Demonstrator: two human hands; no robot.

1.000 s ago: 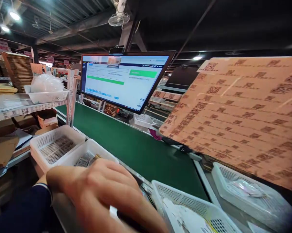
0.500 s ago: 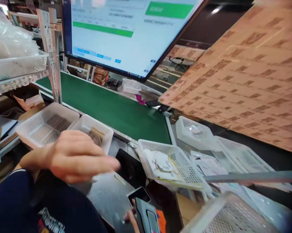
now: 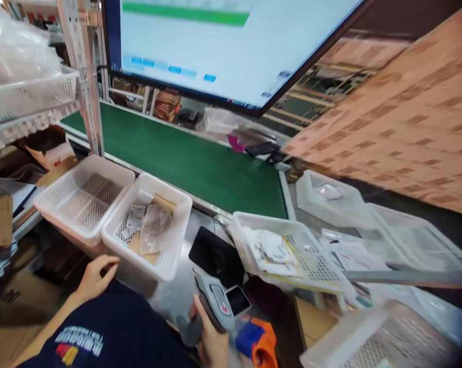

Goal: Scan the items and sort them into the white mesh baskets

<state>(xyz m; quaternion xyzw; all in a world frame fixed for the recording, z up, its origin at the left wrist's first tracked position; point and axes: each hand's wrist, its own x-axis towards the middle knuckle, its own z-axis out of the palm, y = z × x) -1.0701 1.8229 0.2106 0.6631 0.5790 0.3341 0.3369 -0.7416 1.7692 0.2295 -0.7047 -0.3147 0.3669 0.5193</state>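
Head view, handheld scanner (image 3: 215,301): grey body with a red button on top, low in the frame, just in front of the black pad (image 3: 216,256) on the metal surface (image 3: 177,296).
Head view, right hand (image 3: 211,340): wrapped round the scanner's grip from below; fingers (image 3: 198,312) closed on the handle, the head of the scanner sticking out above them toward the pad.
Head view, left hand (image 3: 94,276): at the near edge of the second white basket (image 3: 148,232), just beside its front wall; fingers (image 3: 108,261) loosely curled and slightly apart, holding nothing; whether they touch the wall cannot be told.
Head view, second white basket contents: clear plastic packets (image 3: 154,232) and a small printed bag, lying flat.
Head view, first white basket (image 3: 83,197): touching the second on its left.
Head view, third basket (image 3: 288,253): right of the pad, holding papers.
Head view, orange-and-blue object (image 3: 256,340): just right of the right hand; blurred.
Head view, green belt (image 3: 192,161): beyond the baskets, under the monitor (image 3: 231,46).
Head view, printed cardboard sheets (image 3: 399,117): far right, tilted.
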